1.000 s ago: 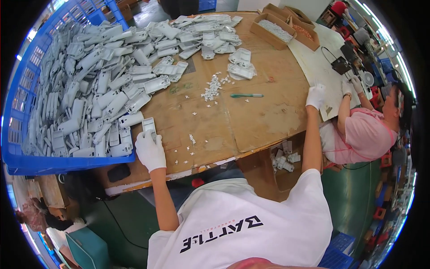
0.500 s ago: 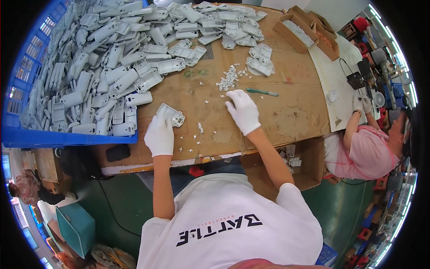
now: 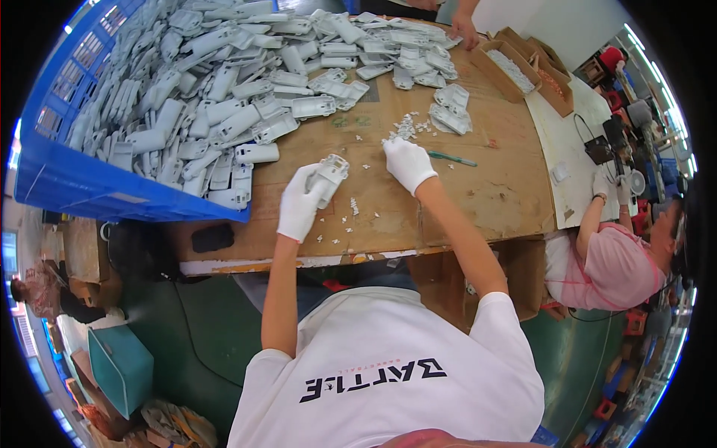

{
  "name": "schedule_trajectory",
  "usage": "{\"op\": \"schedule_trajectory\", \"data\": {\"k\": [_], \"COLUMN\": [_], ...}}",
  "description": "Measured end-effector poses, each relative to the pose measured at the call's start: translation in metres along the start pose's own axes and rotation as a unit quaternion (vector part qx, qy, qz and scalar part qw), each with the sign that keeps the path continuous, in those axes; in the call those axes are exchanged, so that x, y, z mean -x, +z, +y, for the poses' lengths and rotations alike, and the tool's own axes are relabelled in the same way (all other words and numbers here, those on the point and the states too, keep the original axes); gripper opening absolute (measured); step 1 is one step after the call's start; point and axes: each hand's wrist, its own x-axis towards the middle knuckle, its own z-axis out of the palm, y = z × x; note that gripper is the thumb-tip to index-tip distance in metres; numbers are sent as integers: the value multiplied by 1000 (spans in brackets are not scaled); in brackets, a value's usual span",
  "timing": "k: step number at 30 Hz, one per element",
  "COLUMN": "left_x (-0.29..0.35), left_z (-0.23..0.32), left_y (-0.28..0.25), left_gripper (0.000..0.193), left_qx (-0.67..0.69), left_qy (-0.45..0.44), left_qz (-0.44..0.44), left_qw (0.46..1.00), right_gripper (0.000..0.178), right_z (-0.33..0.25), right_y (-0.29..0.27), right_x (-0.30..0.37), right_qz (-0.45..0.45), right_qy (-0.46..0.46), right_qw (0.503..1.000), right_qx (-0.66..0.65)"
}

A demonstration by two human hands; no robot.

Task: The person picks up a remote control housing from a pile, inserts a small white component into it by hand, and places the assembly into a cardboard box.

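Note:
My gloved left hand (image 3: 299,207) is closed round a light grey plastic housing (image 3: 328,180), tilted above the cardboard-covered table. To its right, my gloved right hand (image 3: 409,164) has its fingertips drawn together at the near edge of a heap of small white plastic pieces (image 3: 405,128). Whatever those fingertips pinch is too small to make out. A green pen (image 3: 452,158) lies just right of that hand. Several more small white pieces (image 3: 355,205) are scattered between my hands. Beyond the pen, a couple of housings (image 3: 450,109) lie stacked.
A big blue crate (image 3: 134,190) on the left overflows with grey housings (image 3: 224,112), which spread across the far table. Cardboard boxes (image 3: 510,71) of small parts stand far right. Another person's hand (image 3: 464,31) reaches over the far edge; a co-worker (image 3: 609,261) in pink sits at right.
My left hand has lifted the housing and turned it over. My right hand has gone from open beside the heap to fingertips together at it. Another person's hand has appeared at the far edge.

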Motion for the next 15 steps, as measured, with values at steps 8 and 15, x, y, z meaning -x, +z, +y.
{"op": "schedule_trajectory", "data": {"k": [8, 15], "left_x": [21, 30], "left_z": [10, 18], "left_y": [32, 45], "left_gripper": [60, 49], "left_qx": [128, -38], "left_qy": [-19, 7], "left_qz": [7, 74], "left_qw": [992, 997], "right_gripper": [8, 13], "right_z": [3, -58], "right_y": [3, -52], "right_x": [2, 32], "right_qz": [-7, 211], "right_qy": [19, -12], "right_qw": [1000, 901], "right_qx": [10, -378]}}
